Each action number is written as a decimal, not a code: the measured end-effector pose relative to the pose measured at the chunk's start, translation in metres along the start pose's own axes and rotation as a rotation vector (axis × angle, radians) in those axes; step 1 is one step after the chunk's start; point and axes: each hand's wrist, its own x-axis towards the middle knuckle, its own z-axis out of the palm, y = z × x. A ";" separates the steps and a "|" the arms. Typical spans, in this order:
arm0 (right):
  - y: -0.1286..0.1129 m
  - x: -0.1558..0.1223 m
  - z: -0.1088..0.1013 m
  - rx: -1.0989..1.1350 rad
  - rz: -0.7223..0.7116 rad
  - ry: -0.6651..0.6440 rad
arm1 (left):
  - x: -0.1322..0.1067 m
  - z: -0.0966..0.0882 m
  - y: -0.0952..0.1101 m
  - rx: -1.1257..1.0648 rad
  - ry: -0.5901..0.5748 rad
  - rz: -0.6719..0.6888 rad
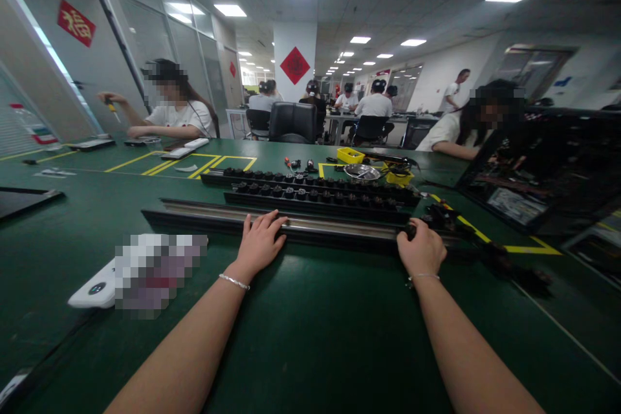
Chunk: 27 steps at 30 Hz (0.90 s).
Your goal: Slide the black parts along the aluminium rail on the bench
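A long black rail [334, 228] with a shiny metal channel lies across the table in front of me. My left hand [261, 242] rests on its near edge left of the middle, palm down with fingers spread. Toward the rail's right end, my right hand [422, 249] is closed on a small black round part [411, 230] at the channel; the fingers hide most of it. Just beyond lie two dark strips [315, 197] carrying rows of black round parts.
A white device [97, 288] lies at left, partly blurred out. Farther back are a metal dish [361, 172] and a yellow tray [350, 155]. Black parts [439, 215] lie at right, near an open dark case [533, 168]. Two co-workers sit across the table; one holds a screwdriver [112, 107].
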 end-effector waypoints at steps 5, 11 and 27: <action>0.005 0.003 0.005 0.008 -0.025 0.032 | 0.000 0.001 -0.001 0.004 0.013 0.003; 0.006 0.003 0.007 0.028 -0.021 0.011 | 0.000 0.002 -0.002 0.013 0.013 0.009; 0.003 0.004 0.003 0.021 -0.003 -0.007 | 0.001 0.002 -0.003 0.022 0.004 0.010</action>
